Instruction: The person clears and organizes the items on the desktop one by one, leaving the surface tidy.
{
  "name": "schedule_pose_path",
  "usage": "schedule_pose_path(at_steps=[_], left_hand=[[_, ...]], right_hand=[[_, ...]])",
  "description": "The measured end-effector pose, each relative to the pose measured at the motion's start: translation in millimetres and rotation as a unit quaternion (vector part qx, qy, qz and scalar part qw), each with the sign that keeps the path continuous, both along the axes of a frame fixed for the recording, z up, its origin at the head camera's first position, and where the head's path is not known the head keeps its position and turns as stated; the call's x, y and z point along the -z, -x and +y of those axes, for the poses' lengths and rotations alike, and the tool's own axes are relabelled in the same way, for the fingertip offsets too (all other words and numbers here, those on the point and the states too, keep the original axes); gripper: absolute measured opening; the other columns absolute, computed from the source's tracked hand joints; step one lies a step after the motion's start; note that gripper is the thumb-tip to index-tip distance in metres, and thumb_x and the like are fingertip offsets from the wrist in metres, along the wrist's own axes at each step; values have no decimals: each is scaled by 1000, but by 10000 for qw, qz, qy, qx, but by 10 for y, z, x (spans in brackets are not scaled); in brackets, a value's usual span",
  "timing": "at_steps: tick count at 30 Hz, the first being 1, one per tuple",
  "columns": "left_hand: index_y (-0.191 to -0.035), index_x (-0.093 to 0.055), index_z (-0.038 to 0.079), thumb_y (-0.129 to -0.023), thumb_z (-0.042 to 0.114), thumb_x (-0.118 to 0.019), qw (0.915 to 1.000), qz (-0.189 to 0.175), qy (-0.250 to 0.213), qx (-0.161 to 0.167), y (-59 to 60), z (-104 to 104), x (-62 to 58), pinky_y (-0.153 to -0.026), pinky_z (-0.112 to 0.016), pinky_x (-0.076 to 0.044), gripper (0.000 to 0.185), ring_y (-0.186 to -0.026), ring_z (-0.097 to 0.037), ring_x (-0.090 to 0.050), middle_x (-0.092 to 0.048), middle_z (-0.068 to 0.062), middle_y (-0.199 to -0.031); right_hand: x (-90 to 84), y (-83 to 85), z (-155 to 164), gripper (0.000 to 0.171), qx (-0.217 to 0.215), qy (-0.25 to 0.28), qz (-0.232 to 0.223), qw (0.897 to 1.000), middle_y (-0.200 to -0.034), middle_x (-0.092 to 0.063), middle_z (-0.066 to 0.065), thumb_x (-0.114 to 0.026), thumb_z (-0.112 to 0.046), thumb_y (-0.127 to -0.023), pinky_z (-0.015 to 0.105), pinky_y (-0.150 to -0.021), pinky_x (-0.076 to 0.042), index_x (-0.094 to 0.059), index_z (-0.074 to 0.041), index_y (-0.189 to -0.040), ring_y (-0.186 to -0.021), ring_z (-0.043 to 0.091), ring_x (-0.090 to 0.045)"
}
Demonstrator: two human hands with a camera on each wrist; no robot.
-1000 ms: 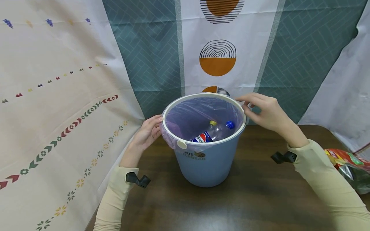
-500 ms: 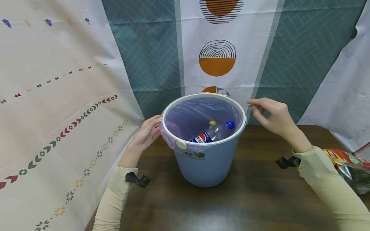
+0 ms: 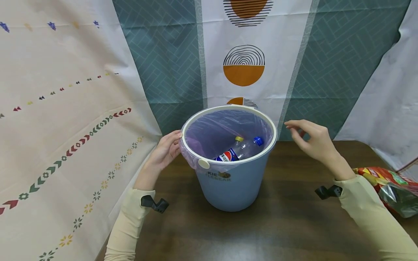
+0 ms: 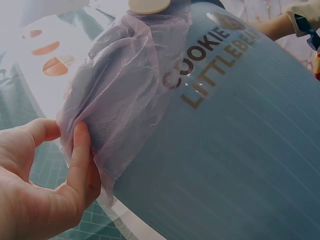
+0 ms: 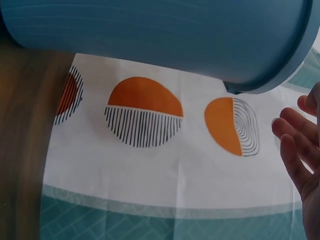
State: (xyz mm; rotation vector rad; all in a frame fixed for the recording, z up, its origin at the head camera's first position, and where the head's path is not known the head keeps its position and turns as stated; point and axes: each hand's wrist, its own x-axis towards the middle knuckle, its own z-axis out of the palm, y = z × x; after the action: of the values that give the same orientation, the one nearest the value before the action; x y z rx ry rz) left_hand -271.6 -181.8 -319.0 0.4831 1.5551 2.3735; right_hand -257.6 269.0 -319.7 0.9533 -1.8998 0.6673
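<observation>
A blue bin (image 3: 233, 188) with a white rim stands on the table, lined with a thin purplish plastic bag (image 3: 228, 121). The bag's edge folds over the outside at the left. Inside lie clear plastic bottles, one with a Pepsi label (image 3: 228, 156), one blue cap (image 3: 258, 141) and one yellow cap. My left hand (image 3: 166, 150) is at the left rim; in the left wrist view its thumb and fingers pinch the folded bag (image 4: 132, 85). My right hand (image 3: 313, 141) hovers right of the bin, apart from it, fingers loosely bent and holding nothing.
A red and yellow snack package (image 3: 388, 185) with a silvery part lies at the table's right edge. Patterned cloth (image 3: 245, 36) hangs behind the bin, and a white embroidered cloth (image 3: 65, 127) hangs on the left. Dark brown table (image 3: 277, 224) surrounds the bin.
My right hand has come away from the bin's right rim, moving right and slightly down. My left hand and the bin stay where they were.
</observation>
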Motion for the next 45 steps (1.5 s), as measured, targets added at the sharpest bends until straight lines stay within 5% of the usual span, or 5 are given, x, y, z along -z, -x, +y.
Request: schedule_pose_path(at_steps=[7, 16, 20, 24, 45], left_hand=[[-107, -58, 7, -100, 9, -44, 9999, -64, 20, -97, -1, 18, -10, -68, -17, -56, 15, -74, -6, -63, -64, 1, -89], [-110, -55, 6, -101, 10, -43, 9998, -84, 83, -148, 9, 18, -2, -68, -17, -56, 16, -75, -5, -64, -65, 2, -89], [-109, -56, 7, -101, 9, -43, 9999, -20, 64, -80, 15, 12, 6, -68, -17, -56, 16, -75, -5, -64, -64, 1, -89], [-108, -57, 6, -101, 9, -43, 10000, 25, 57, -47, 21, 5, 17, -68, -17, -56, 16, -74, -5, -64, -64, 1, -89], [-109, -58, 6, -101, 10, -45, 10000, -47, 16, -6, 11, -5, 15, -69, -18, -56, 16, -76, -6, -65, -66, 1, -90]], right_hand=[[106, -12, 90, 36, 242, -46, -261, 9994, -98, -72, 12, -65, 12, -74, 6, -72, -43, -69, -1, -108, -79, -5, -54], [260, -62, 222, 43, 951, -440, -1044, 9890, -117, -65, 14, -68, 9, -78, -2, -96, -29, -64, -5, -119, -107, 28, -59], [299, -84, 278, 43, 1184, -552, -1403, 9815, -122, -62, 15, -67, 4, -82, 24, -101, -44, -61, -7, -123, -114, 34, -56], [324, -94, 339, 44, 1304, -651, -1700, 9746, -125, -60, 17, -67, 3, -83, 54, -90, -44, -59, -7, -125, -117, 36, -53], [422, -124, 687, 56, 1393, -1153, -2622, 9479, -136, -47, 28, -69, -3, -84, 63, -97, -30, -46, 1, -135, -122, 48, -39]])
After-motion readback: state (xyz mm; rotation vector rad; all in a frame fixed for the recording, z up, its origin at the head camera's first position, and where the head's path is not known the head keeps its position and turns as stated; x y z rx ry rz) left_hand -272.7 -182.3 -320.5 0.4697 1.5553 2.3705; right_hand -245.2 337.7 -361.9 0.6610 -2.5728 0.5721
